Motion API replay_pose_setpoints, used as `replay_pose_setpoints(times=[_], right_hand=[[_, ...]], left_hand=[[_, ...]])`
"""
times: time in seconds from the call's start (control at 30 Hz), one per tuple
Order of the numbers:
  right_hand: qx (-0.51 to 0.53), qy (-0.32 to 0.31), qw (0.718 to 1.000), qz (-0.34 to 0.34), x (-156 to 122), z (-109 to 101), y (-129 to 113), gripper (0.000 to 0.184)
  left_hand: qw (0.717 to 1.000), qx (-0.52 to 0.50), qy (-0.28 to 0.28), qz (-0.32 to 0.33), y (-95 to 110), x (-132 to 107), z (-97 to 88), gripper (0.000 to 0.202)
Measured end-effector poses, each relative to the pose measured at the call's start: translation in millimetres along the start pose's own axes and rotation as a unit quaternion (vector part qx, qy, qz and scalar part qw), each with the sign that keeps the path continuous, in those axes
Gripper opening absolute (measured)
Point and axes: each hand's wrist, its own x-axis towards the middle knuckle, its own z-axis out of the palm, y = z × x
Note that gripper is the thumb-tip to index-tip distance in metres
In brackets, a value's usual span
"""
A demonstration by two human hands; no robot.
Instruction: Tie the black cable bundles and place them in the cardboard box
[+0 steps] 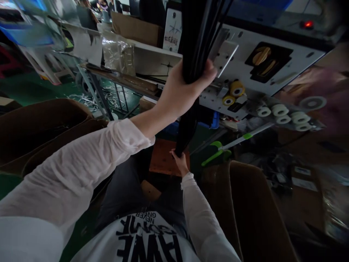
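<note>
Both hands are on it now: the left hand [185, 85] closes firmly round a bundle of black cable [191, 123] up high, the right hand [178, 160] grips its lower end, and the bundle stands upright beside a white machine panel [234, 36] with yellow rollers [236, 88].

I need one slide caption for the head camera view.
The left hand and right hand grip a black cable bundle beside a white machine panel with yellow rollers.

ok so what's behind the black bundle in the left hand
Behind the black bundle and left hand stands a white metal machine panel with yellow rollers and white rollers. The part right behind the bundle is hidden.
</note>
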Motion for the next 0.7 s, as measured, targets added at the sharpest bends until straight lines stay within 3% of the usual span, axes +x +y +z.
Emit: replay_pose_setpoints(times=[0.23, 0.37, 0.5, 0.7], right_hand=[[-0.036, 0.020, 0.999, 0.009, 5, -8, 17, 0.043], [-0.043, 0.036, 0.998, 0.006, 12, -14, 17, 0.046], [-0.058, 0.063, 0.996, -0.006, 17, -16, 31, 0.043], [-0.077, 0.109, 0.991, -0.015, 22, -21, 58, 0.044]], left_hand=[[0.987, -0.049, 0.093, -0.124, -31, -18, -27.6, 0.008], [0.985, -0.100, 0.111, -0.090, -25, -17, -38.7, 0.009], [0.986, -0.123, 0.106, -0.044, -25, -32, -48.4, 0.011], [0.970, -0.116, 0.194, -0.089, -37, -58, -66.9, 0.011]])
